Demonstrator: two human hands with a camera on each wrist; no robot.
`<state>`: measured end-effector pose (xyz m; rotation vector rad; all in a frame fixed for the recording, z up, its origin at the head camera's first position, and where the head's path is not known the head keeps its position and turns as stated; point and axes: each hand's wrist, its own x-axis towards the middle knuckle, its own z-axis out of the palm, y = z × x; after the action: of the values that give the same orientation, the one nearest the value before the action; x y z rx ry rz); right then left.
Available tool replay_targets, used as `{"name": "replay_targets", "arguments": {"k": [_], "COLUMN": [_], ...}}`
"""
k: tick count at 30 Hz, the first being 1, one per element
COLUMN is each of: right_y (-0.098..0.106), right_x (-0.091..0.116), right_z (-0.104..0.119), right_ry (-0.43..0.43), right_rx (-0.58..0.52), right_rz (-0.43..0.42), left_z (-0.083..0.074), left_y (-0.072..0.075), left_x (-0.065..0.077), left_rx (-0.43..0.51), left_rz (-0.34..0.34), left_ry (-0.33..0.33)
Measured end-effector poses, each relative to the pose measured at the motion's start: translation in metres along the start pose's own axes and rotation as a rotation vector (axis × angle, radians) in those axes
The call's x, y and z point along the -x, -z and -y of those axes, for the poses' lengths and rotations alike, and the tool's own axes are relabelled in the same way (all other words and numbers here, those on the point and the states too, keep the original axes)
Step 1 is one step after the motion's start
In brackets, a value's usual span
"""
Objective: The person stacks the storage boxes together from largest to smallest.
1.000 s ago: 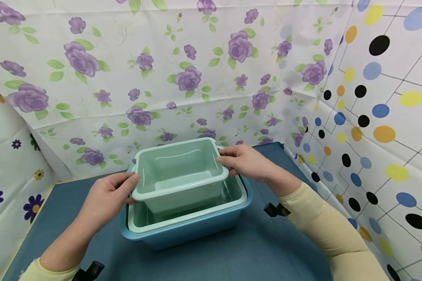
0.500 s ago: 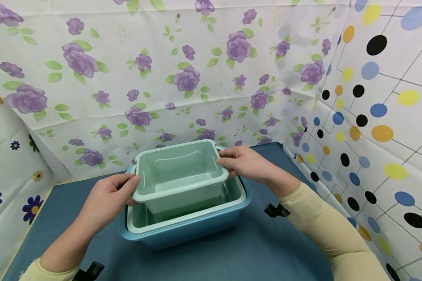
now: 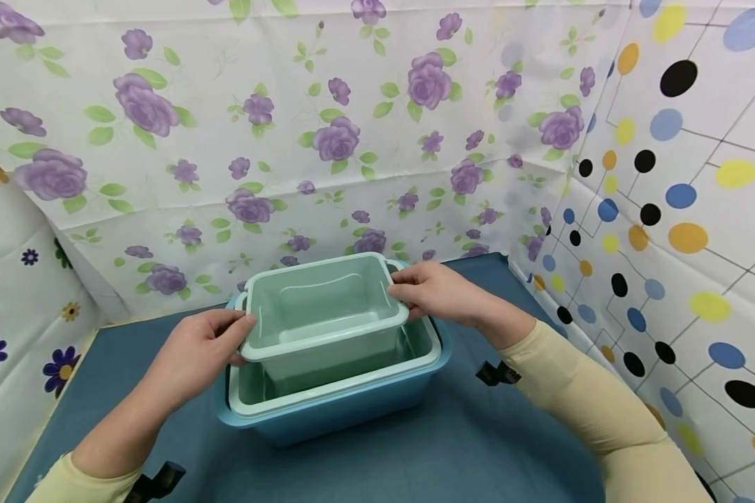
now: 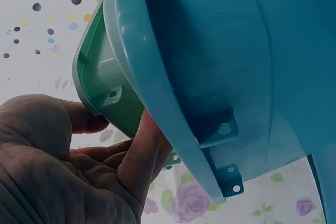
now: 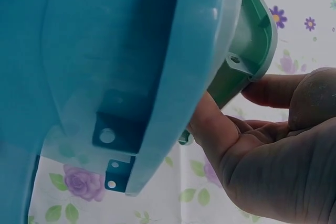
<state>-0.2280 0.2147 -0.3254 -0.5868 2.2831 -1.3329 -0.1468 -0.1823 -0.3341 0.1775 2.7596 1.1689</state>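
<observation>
A small pale green plastic basin (image 3: 327, 325) is held at its two short ends, its lower part inside a larger pale green basin (image 3: 340, 384). That larger one is nested in a blue basin (image 3: 352, 416). My left hand (image 3: 195, 353) pinches the small basin's left rim, thumb on top and fingers underneath. At the opposite end my right hand (image 3: 440, 293) grips the rim the same way. In the left wrist view, the left thumb and fingers (image 4: 147, 150) show beside the blue basin's outer wall. The right wrist view has the right hand (image 5: 268, 140) likewise at the green rim.
The basins stand on a table with a dark blue cloth (image 3: 478, 433). A white sheet with purple flowers (image 3: 327, 140) hangs close behind, and a dotted sheet (image 3: 679, 244) rises on the right. Another flowered sheet (image 3: 25, 300) borders the left.
The small basin and the left hand have shifted very slightly to the right, and its back rim sits a little lower. Both hands keep their hold; the two outer basins stay put.
</observation>
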Motion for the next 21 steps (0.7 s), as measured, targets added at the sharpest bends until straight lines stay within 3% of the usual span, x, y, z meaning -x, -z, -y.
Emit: {"name": "replay_targets", "arguments": {"k": [8,21], "right_y": [-0.0009,0.0005], "right_x": [-0.0031,-0.0045], "right_z": [-0.0002,0.0036], "right_ry": [-0.025,-0.013], "right_rx": [0.009,0.143], "right_rz": [0.028,0.035], "left_z": [-0.0011,-0.0032], "left_y": [0.0016,0.0080], "left_x": [-0.0028,-0.0060], "left_rx": [0.003,-0.001], "left_rz": [0.016,0.120], "left_ry": [0.004,0.019]}}
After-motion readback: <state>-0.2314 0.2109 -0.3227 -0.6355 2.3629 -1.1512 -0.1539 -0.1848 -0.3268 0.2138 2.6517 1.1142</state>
